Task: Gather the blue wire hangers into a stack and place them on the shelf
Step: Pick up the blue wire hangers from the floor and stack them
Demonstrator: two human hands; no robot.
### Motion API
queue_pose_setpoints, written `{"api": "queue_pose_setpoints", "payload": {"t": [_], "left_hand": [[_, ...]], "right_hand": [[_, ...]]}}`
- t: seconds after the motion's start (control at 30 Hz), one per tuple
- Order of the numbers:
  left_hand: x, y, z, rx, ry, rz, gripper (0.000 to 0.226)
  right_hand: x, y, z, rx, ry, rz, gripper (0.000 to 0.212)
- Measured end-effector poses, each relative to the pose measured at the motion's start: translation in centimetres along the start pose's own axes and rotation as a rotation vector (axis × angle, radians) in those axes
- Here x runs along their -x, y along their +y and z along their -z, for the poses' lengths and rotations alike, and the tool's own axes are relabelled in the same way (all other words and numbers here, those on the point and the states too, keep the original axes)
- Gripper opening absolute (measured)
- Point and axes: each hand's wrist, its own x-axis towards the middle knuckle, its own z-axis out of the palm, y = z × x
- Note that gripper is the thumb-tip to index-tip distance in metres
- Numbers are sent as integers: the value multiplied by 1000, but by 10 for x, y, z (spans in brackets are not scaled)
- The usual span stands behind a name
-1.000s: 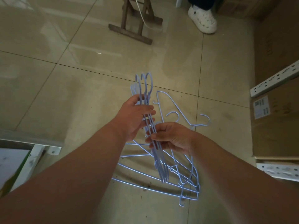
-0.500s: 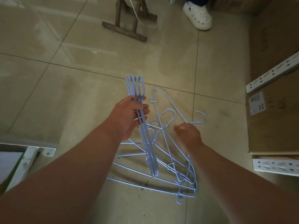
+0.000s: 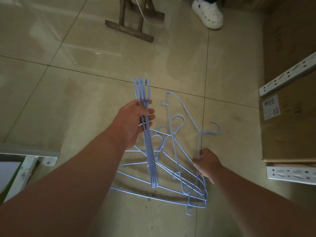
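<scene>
My left hand [image 3: 135,124] is wrapped around a bundle of blue wire hangers [image 3: 148,134], fingers curled and pressed together across the wires, thumb behind. The bundle stands almost upright, edge-on to me, its hooks pointing to the far side and its lower ends hanging just above the floor [image 3: 68,100]. I count roughly four or five in it, though they overlap too tightly to be sure.

My right hand [image 3: 207,163] is down at the right edge of the loose hangers [image 3: 179,168] lying tangled on the tiles. Its fingertips pinch one thin wire, the side of the hanger whose hook [image 3: 216,129] curls out to the far right. The other fingers are folded under, and I cannot tell whether they hold anything more.

So I judge the gathering partly done: one bunch is in hand, but several hangers lie crossed over one another between my arms, their hooks caught among the bars. Each has to be teased free and added to the bundle.

The shelf step has not begun. Pale perforated shelf rails [image 3: 289,77] and a cardboard box [image 3: 290,130] stand at the right, near me, so I take that for the shelf.
</scene>
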Motion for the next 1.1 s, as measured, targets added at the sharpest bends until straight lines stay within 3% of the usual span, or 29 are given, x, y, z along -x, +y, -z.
{"api": "queue_pose_setpoints", "payload": {"t": [0.07,0.2,0.4,0.6,0.87,1.1], "left_hand": [[1,1,0,-10,-1,8,38],[5,2,0,-40,5,25,51],[9,5,-1,-59,39,28,45],[9,5,0,-25,51,60,68],[13,8,0,-36,-18,43,59],[10,6,2,-75,-9,42,70]], "right_hand": [[4,-13,1,-214,-39,-39,36],[13,-41,6,-558,-273,-28,75],[35,-87,17,-620,-445,225,91],[73,-124,24,-539,-649,366,106],[73,-137,16,-372,-753,497,102],[71,-138,16,-391,-676,570,63]]}}
